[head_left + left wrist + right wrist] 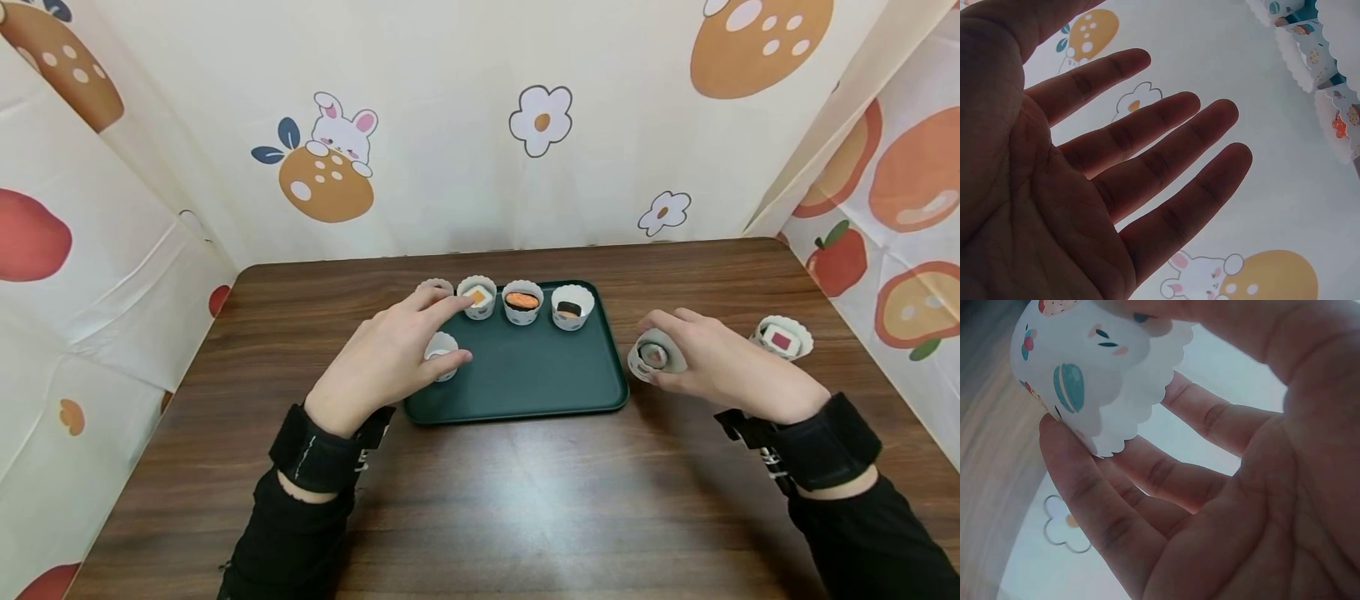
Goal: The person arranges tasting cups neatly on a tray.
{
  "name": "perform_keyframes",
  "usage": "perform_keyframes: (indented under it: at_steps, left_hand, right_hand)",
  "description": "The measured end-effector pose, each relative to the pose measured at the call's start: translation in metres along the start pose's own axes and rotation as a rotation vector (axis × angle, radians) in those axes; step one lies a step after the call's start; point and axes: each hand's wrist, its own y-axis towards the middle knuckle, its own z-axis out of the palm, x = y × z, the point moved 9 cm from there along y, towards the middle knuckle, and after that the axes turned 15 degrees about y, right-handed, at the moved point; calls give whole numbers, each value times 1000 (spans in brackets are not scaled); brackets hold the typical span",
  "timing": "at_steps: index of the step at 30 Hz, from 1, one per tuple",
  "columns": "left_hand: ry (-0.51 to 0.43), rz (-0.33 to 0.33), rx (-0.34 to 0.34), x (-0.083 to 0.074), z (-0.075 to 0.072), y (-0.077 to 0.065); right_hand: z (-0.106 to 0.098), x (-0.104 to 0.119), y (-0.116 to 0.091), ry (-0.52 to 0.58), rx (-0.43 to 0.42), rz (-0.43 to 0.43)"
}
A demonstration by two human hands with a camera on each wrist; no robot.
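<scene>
My right hand (712, 362) grips a white scalloped paper cup (639, 368) just off the tray's right edge. A small round roll (654, 356) sits in it; in the right wrist view, printed macarons and fruit show on the cup (1100, 381). Over the left part of the dark green tray (540, 367) is my left hand (386, 346), fingers spread, holding nothing. It partly hides a cup (442, 343) on the tray. Along the tray's back edge stand cups with an egg-topped piece (477, 295), an orange-topped piece (522, 300) and a black-wrapped piece (569, 309).
Another cup (435, 285) shows at the tray's back left corner, mostly behind my left hand. A cup (804, 337) with a red-centred white piece stands beyond my right hand on the brown wooden table (480, 492). Printed cloth (450, 167) hangs behind and at both sides.
</scene>
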Motion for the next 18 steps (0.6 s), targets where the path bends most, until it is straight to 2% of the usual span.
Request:
perform_keyframes:
  at_steps: [10, 18]
  left_hand:
    - [8, 3, -8, 1, 0, 1]
    - [12, 5, -6, 1, 0, 1]
  right_hand:
    - [-4, 33, 17, 15, -18, -74]
    - [-2, 54, 26, 40, -21, -94]
